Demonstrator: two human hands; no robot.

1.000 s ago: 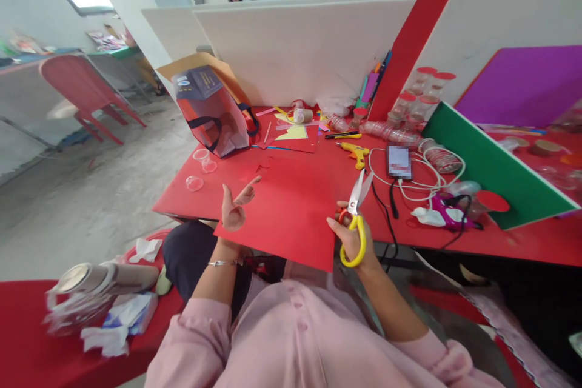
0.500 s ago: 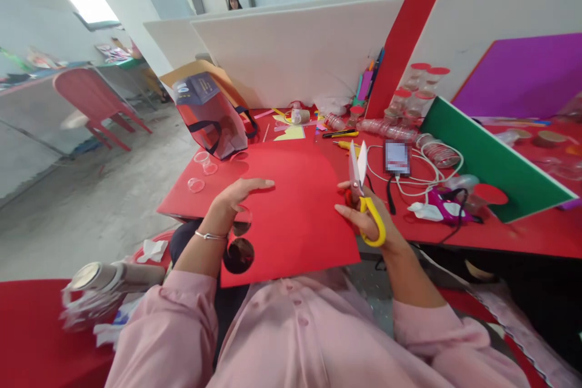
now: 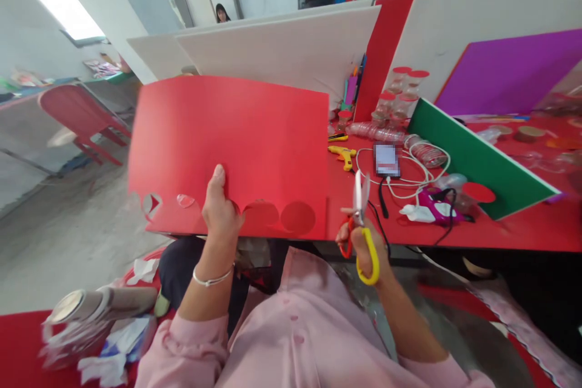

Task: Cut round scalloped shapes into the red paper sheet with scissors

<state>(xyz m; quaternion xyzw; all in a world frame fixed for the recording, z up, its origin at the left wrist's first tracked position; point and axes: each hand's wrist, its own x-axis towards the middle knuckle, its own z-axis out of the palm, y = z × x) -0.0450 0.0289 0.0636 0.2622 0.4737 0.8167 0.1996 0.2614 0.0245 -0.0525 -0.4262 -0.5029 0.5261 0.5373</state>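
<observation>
My left hand (image 3: 221, 206) grips a large sheet of red paper (image 3: 236, 139) at its lower edge, thumb on the near face. The sheet is raised and tilted above the table, with round cut-outs along its bottom edge. In my right hand (image 3: 370, 245) is a pair of scissors (image 3: 361, 206) with one red and one yellow handle loop. Their blades point up and away, slightly apart, clear of the paper. Beyond them on the table lies a yellow glue gun (image 3: 343, 154).
A phone (image 3: 386, 160) with coiled white cable lies right of the scissors. Behind it are stacked clear plastic cups (image 3: 375, 131) and a leaning green board (image 3: 482, 160). White panels (image 3: 282, 45) stand at the back. A metal tumbler (image 3: 73, 306) is at lower left.
The red sheet has been lifted off the table, turned and moved left, with my left hand now gripping its lower edge. My right hand has drawn lower with the scissors.
</observation>
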